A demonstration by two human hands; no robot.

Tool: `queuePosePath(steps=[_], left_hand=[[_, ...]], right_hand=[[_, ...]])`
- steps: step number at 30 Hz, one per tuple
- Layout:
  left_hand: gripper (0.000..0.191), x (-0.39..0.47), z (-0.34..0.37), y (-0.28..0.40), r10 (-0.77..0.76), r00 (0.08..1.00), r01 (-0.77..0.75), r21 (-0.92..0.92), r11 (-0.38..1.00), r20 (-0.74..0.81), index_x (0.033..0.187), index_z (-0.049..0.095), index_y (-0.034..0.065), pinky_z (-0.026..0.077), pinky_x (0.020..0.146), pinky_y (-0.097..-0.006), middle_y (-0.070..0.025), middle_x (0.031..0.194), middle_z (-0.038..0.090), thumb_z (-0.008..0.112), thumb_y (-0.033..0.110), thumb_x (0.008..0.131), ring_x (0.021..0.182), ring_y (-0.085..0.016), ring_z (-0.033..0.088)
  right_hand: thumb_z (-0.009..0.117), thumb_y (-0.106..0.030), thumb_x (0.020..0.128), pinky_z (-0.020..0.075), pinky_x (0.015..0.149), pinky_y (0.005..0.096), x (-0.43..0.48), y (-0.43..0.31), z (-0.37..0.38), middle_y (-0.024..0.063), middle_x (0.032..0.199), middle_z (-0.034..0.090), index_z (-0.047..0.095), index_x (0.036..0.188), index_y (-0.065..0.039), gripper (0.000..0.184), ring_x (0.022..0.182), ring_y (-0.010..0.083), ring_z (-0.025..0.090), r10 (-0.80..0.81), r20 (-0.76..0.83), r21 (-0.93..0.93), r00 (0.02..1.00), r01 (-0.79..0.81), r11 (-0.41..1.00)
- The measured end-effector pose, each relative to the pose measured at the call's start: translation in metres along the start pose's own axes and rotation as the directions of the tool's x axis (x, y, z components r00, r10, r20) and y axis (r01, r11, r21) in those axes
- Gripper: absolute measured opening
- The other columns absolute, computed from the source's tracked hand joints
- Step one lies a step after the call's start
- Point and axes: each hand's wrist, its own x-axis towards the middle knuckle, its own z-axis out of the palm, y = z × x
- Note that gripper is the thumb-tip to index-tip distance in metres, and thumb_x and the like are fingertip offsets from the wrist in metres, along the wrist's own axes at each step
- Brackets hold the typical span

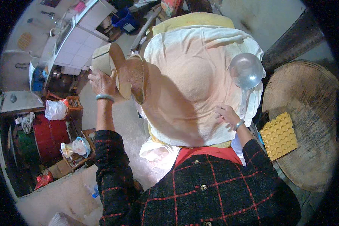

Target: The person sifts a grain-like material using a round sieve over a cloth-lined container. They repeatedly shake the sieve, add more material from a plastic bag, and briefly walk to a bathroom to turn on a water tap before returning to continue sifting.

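Note:
My left hand (103, 82) grips the side of a beige, curved-walled vessel (102, 59), held tilted at the left of the cloth. Its brown, rough-looking part (136, 76) faces the cloth; its exact kind is unclear. A white cloth (197, 73), pinkish and damp-looking in the middle, drapes over a large yellow-rimmed container (195, 19) before me. The cloth's middle has a rounded form. On its right side lies a metal ladle (246, 70), handle towards me. My right hand (226, 115) is beside the ladle's handle, fingers apart, holding nothing; contact with the cloth cannot be told.
A large round woven tray (313, 118) stands at right, with a yellow egg tray (279, 137) in front of it. A blue bucket (124, 21) is at the upper left. White bundled cloth (159, 155) lies near my waist. A wooden stool (74, 103) stands farther left.

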Motion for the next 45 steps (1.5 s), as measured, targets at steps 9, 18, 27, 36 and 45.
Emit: queuePosePath(steps=[9, 18, 27, 36, 45], left_hand=[[0.091, -0.004, 0.004, -0.004, 0.050, 0.997, -0.051, -0.027, 0.998, -0.061, 0.134, 0.027, -0.0024, 0.045, 0.087, -0.0505, -0.0311, 0.112, 0.046, 0.072, 0.046, 0.073, 0.101, -0.047, 0.052], [0.094, -0.017, -0.006, -0.008, 0.007, 0.995, 0.004, 0.113, 0.994, -0.096, 0.137, 0.029, -0.0040, 0.049, 0.083, -0.0438, -0.0256, 0.113, 0.046, 0.074, 0.045, 0.070, 0.105, -0.040, 0.052], [0.078, -0.046, -0.009, -0.040, -0.098, 0.993, 0.011, -0.767, 0.641, -0.068, 0.130, 0.036, -0.0071, 0.043, 0.090, -0.0427, -0.0241, 0.115, 0.052, 0.068, 0.043, 0.079, 0.101, -0.036, 0.053], [0.026, -0.160, 0.114, 0.060, 0.003, 0.761, 0.622, -0.728, -0.289, 0.649, 0.094, 0.053, 0.0110, 0.045, 0.053, -0.0266, 0.0019, 0.083, 0.056, 0.056, 0.036, 0.086, 0.067, -0.011, 0.055], [0.039, -0.227, 0.205, 0.121, 0.020, 0.623, 0.719, -0.563, -0.407, 0.782, 0.117, 0.045, 0.0156, 0.049, 0.072, -0.0396, -0.0044, 0.113, 0.049, 0.055, 0.033, 0.084, 0.102, -0.021, 0.051]], right_hand=[[0.067, -0.029, 0.083, 0.0567, 0.061, 0.0304, 0.004, 0.012, -0.003, 0.0124, 0.097, 0.061, 0.056, 0.114, 0.006, 0.047, 0.079, 0.0206, 0.065, 0.014, -0.006, 0.029, 1.000, -0.014, 0.999], [0.066, -0.029, 0.084, 0.0574, 0.060, 0.0315, 0.007, 0.018, -0.007, 0.0096, 0.090, 0.060, 0.059, 0.103, 0.001, 0.037, 0.077, 0.0202, 0.064, 0.040, 0.025, 0.036, 0.999, -0.041, 0.999], [0.067, -0.032, 0.083, 0.0562, 0.060, 0.0297, -0.005, 0.012, -0.010, 0.0090, 0.084, 0.056, 0.056, 0.112, 0.003, 0.047, 0.074, 0.0189, 0.064, 0.069, -0.007, -0.031, 0.998, -0.069, 0.997], [0.060, -0.021, 0.081, 0.0567, 0.059, 0.0324, -0.008, 0.027, -0.022, 0.0105, 0.099, 0.060, 0.056, 0.113, 0.003, 0.040, 0.081, 0.0211, 0.063, 0.056, -0.012, -0.092, 0.998, -0.057, 0.994], [0.067, -0.032, 0.081, 0.0564, 0.057, 0.0313, -0.022, 0.054, -0.049, 0.0097, 0.093, 0.061, 0.057, 0.111, 0.004, 0.048, 0.077, 0.0185, 0.064, 0.173, -0.026, -0.073, 0.985, -0.175, 0.982]])
